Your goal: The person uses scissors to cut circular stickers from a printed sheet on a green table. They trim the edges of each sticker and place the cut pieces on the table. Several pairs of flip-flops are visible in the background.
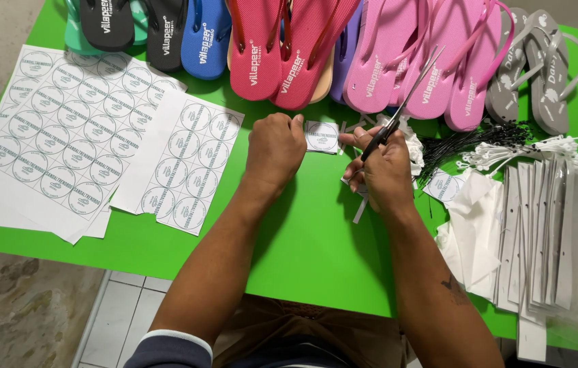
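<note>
Trimming looks to be the step in hand: the left hand (274,151) pinches a small square paper label (322,135) by its left edge, fingers closed on it, and holds it just above the green tabletop (316,245) near the middle of the scene. The right hand (383,167) is wrapped through the handles of a pair of scissors (401,102), whose blades point up and to the far right, nearly closed as far as I can tell, and clear of the label. To cut cleanly, I judge the label should be turned into the blades rather than the scissors twisted (the printed circle gives a line to follow), with the pinch kept well back from the cut. Uncut sheets of round labels (71,129) lie to the left, a row of flip-flops (371,48) along the far edge, and black ties (469,140) and card hangers (541,232) to the right.
</note>
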